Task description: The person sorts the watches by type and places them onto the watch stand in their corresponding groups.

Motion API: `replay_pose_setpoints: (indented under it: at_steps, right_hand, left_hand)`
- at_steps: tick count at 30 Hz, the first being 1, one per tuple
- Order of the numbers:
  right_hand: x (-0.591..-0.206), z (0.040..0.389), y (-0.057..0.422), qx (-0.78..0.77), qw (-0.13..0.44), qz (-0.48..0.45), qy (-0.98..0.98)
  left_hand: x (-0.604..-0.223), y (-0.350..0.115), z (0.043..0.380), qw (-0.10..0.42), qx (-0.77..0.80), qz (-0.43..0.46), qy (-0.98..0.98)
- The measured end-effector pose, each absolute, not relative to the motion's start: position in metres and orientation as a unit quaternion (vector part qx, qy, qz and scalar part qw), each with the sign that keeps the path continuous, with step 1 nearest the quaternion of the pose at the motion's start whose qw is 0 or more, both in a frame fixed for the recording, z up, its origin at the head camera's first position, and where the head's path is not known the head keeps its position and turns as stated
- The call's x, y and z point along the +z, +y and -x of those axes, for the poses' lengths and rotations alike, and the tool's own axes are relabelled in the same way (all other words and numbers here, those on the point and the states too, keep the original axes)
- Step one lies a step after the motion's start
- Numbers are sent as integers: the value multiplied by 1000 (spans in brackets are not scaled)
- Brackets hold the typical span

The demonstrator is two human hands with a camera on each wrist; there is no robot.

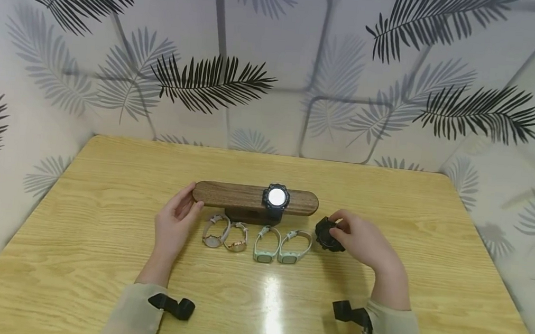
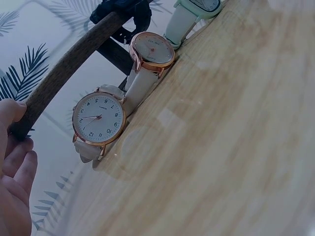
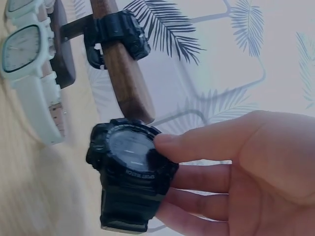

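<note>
A dark wooden watch stand (image 1: pixel 227 194) with a rounded horizontal bar stands mid-table. My left hand (image 1: pixel 175 221) grips the bar's left end between thumb and fingers. Around the bar, right of its middle, sits a black digital watch (image 1: pixel 276 197) with a bright face. My right hand (image 1: pixel 366 241) pinches a second black sport watch (image 3: pixel 129 167) by its case, thumb on the face, just off the bar's right end. In the right wrist view the strap of this watch hangs down below the case.
Before the stand are two rose-gold watches with pale straps, the left one (image 2: pixel 99 118) and the right one (image 2: pixel 153 50). Beside them stand two mint-green watches, the left (image 1: pixel 264 258) and the right (image 1: pixel 289 257). The wooden table (image 1: pixel 100 226) meets a leaf-patterned wall (image 1: pixel 262 119).
</note>
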State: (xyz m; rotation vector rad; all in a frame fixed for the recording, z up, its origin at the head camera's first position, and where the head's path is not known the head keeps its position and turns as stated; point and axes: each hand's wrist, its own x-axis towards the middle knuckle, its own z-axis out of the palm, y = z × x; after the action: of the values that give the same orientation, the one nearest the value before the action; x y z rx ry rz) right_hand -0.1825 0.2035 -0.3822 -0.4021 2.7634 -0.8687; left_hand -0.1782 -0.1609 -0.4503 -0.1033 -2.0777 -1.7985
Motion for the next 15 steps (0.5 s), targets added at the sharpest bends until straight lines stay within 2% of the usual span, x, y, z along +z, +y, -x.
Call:
replay_pose_setpoints:
  at_steps: [15]
  right_hand:
    - [-375, 197, 191, -375, -8, 29, 927]
  left_hand:
    - [-449, -161, 177, 195, -646, 35, -737]
